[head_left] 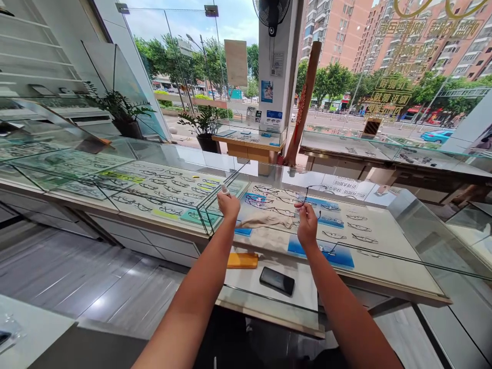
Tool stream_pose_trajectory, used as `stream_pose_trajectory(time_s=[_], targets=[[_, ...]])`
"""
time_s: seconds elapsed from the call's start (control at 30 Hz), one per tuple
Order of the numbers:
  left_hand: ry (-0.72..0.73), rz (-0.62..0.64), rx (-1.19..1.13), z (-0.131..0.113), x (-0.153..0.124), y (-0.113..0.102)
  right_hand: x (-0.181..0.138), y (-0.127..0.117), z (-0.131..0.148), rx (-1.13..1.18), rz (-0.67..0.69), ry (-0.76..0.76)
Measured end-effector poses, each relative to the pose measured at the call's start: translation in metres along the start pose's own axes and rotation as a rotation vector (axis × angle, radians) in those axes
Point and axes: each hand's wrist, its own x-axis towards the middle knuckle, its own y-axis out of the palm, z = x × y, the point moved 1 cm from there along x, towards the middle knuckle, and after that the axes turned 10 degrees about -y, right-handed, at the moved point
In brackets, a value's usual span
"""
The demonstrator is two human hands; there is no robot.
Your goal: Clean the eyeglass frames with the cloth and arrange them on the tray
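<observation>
My left hand (229, 206) is closed around a small bottle (225, 189) with a pale top, most of it hidden by the fingers. In my right hand (308, 225) the fingers pinch a pair of thin dark-framed eyeglasses (306, 194); one part sticks up above the fingers and another shows to their right. Both hands are held above the glass display case, apart from each other. Between them a crumpled beige cloth (267, 220) lies on the glass top. Rows of eyeglasses (358, 226) show under the glass.
Nearer to me, a black phone (277, 281) and a yellow-orange case (243, 260) lie on a lower pull-out shelf (307, 307). Another glass display case (154, 189) extends left. Potted plants (125, 115) and a wooden post (305, 102) stand beyond, before the windows.
</observation>
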Motion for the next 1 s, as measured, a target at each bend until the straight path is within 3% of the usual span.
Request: stream_pose_trajectory(time_s=[0.43, 0.57, 0.63, 0.67, 0.73, 0.83, 0.9, 1.0], targets=[[0.089, 0.062, 0.057, 0.002, -0.008, 0.001, -0.001, -0.001, -0.002, -0.019, 0.006, 0.012], [0.141, -0.177, 0.03, -0.01, -0.025, -0.011, -0.001, -0.001, -0.004, -0.035, 0.005, 0.021], [0.258, -0.28, 0.004, -0.022, -0.037, -0.02, -0.002, -0.001, -0.005, -0.042, -0.003, 0.019], [0.334, -0.263, -0.01, -0.029, -0.044, -0.023, -0.002, -0.001, -0.006, -0.043, -0.006, 0.016], [0.494, -0.059, -0.029, -0.042, -0.057, -0.027, -0.001, -0.001, -0.007, -0.047, -0.011, 0.008], [0.742, 0.551, 0.02, -0.051, -0.077, -0.022, -0.001, -0.001, -0.008, -0.056, -0.015, 0.001], [0.871, 0.857, 0.12, -0.05, -0.087, -0.016, 0.0, 0.0, -0.008, -0.064, -0.02, -0.001], [0.94, 0.996, 0.293, -0.043, -0.093, -0.008, 0.0, 0.0, -0.007, -0.07, -0.017, 0.002]])
